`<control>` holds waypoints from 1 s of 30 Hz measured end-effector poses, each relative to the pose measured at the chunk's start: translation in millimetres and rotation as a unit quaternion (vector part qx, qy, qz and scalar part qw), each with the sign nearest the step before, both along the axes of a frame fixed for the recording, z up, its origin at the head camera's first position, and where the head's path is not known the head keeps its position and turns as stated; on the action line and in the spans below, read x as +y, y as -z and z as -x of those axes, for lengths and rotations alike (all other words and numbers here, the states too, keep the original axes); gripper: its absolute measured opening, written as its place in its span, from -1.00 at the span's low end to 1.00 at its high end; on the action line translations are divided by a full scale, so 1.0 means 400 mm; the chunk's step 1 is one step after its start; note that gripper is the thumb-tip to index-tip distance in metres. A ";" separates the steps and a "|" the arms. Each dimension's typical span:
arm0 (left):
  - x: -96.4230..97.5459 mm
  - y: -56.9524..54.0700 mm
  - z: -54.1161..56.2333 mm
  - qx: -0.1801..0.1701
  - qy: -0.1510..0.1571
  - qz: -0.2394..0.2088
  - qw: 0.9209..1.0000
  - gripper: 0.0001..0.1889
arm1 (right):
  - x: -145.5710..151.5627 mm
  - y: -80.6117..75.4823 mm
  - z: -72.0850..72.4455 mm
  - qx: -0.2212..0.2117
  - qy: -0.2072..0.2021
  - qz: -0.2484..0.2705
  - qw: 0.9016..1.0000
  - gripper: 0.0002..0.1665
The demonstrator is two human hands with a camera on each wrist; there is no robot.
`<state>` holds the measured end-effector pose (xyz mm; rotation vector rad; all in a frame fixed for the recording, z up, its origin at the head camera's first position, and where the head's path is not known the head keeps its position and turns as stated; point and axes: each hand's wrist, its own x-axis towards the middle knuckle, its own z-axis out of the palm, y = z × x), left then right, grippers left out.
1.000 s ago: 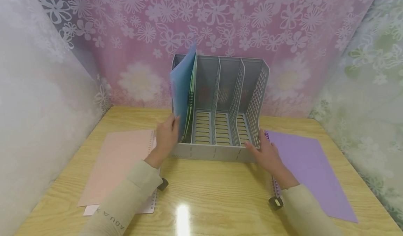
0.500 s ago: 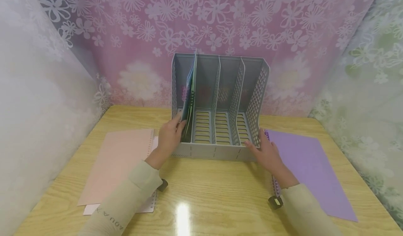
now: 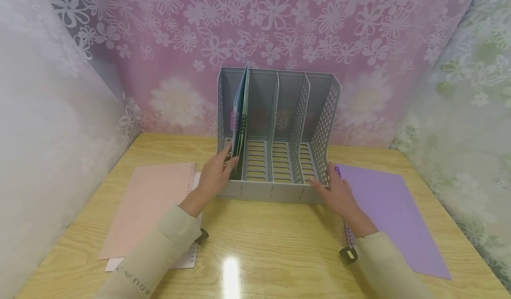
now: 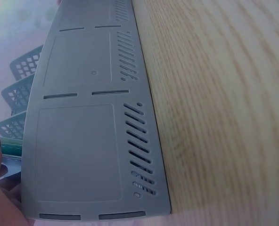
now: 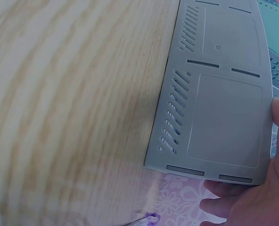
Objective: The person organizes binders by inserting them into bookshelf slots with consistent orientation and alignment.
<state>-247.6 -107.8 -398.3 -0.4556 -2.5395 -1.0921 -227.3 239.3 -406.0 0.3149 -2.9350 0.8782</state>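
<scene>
A grey four-slot magazine file rack (image 3: pixel 255 191) stands on the table, its slots facing me. In its leftmost slot, a blue notebook (image 3: pixel 240 96) with dark coil binding stands on edge beside a green one (image 3: pixel 244 126), both against the divider. My left hand (image 3: pixel 214 172) reaches over the front lip there, thumb and forefinger about the blue notebook's lower front edge; the other fingers are partly hidden. At the rack's front right corner my right hand (image 3: pixel 338 195) grips it, thumb over the lip and fingers along the outer side, as the right wrist view also shows.
Left of the rack lie a peach notebook (image 3: pixel 153 208) and, partly under it, a pale pink one (image 3: pixel 186 260). To the right lies a purple spiral notebook (image 3: pixel 393 217). A pink flowered cloth (image 3: pixel 167 46) hangs close behind the rack.
The blue notebook has swung from leaning left to upright against the green one, sinking slightly into the slot. My left hand moved right with it. My right hand stayed at the corner.
</scene>
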 end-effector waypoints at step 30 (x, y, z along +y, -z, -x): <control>0.007 0.014 -0.008 0.161 0.012 -0.087 0.983 -0.03 | 0.010 -0.003 0.002 -0.004 -0.011 0.008 1.000 0.00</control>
